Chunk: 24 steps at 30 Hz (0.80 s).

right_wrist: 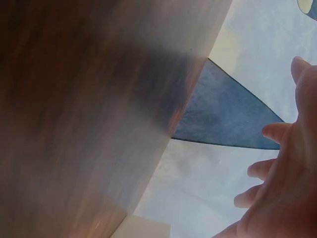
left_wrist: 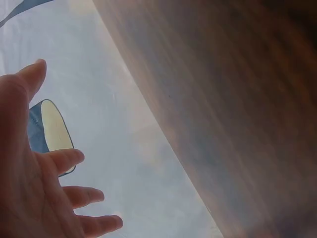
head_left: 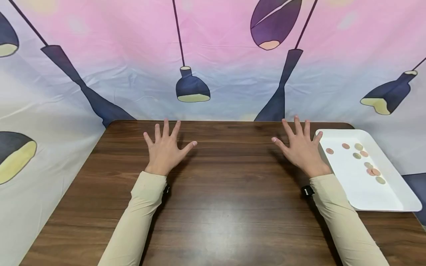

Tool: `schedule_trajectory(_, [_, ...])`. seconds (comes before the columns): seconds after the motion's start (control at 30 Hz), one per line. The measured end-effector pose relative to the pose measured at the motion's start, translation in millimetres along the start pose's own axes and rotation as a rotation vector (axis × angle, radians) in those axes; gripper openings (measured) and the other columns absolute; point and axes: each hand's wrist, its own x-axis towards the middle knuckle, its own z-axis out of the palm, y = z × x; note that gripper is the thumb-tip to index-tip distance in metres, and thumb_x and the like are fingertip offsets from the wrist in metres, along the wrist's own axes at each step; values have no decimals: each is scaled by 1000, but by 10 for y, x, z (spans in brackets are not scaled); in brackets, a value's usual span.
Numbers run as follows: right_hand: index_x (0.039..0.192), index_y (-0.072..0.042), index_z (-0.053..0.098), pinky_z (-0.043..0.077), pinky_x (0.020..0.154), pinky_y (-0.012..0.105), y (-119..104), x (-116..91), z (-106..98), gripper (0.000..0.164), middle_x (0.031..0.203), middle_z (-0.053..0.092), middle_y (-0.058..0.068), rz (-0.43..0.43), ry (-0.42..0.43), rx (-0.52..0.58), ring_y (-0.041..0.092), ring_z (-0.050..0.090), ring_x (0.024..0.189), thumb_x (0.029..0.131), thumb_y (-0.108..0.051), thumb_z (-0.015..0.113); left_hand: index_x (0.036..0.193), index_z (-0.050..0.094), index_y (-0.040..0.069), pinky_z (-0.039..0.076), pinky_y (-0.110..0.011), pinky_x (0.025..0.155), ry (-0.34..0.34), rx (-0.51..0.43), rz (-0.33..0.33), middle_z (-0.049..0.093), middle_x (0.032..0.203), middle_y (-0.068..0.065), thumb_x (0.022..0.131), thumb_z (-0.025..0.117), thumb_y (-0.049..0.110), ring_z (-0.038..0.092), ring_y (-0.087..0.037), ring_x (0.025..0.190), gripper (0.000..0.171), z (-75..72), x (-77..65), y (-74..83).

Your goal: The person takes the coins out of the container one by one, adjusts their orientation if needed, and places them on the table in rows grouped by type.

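Observation:
Palm down with its fingers spread, my left hand (head_left: 164,152) hovers over the far left part of the wooden table (head_left: 226,192). My right hand (head_left: 302,150) is held the same way at the far right, next to the left edge of a white tray (head_left: 372,199). Neither holds anything. In the left wrist view the fingers (left_wrist: 69,158) of the left hand stretch out apart from the tabletop. The right wrist view likewise has the right hand's fingers (right_wrist: 277,131) apart from the wood. Several coins (head_left: 375,172), copper and brass coloured, lie scattered in the tray.
A cloth backdrop (head_left: 226,77) printed with dark hanging lamps rises behind the table's far edge and down its left side. A black wrist strap (head_left: 307,190) shows at the right sleeve.

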Motion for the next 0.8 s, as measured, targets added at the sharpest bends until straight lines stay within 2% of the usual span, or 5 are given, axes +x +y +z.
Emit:
schedule_trajectory(0.17, [171, -18, 18, -7, 108, 92, 67, -54, -45, 89, 175, 1, 25, 3, 3, -4, 56, -11, 156, 104, -74, 37, 170, 24, 25, -1, -84, 119, -2, -5, 7, 14, 174, -22, 92, 53, 83, 15, -55, 157, 101, 14, 20, 18])
schedule_trajectory(0.33, [171, -15, 14, 13, 115, 86, 82, -167, -100, 86, 173, 5, 29, -4, -18, 24, 61, 3, 155, 108, -68, 38, 171, 22, 22, 1, -83, 120, -59, -68, 3, 11, 174, -24, 93, 54, 82, 13, -55, 157, 103, 20, 22, -3])
schedule_trajectory(0.5, [170, -11, 18, 33, 96, 91, 59, -317, -153, 83, 170, 15, 33, 15, -9, 13, 60, 17, 153, 109, -63, 41, 171, 18, 22, 3, -81, 122, -113, -122, 0, 11, 174, -24, 92, 52, 84, 11, -54, 158, 106, 27, 16, 2])
schedule_trajectory(0.57, [168, -9, 22, 35, 92, 91, 63, -389, -170, 81, 168, 20, 35, 17, 10, 0, 59, 20, 152, 109, -60, 44, 171, 20, 21, 5, -79, 122, -116, -146, 3, 13, 174, -24, 92, 52, 84, 13, -53, 158, 106, 34, 12, 19])
schedule_trajectory(0.8, [159, 1, 38, 40, 99, 81, 180, -746, -218, 72, 156, 35, 40, -39, 124, -31, 61, 37, 139, 106, -38, 66, 169, 26, 15, 16, -72, 126, -124, -279, 30, 21, 172, -23, 95, 58, 76, 22, -49, 157, 101, 62, -9, 138])
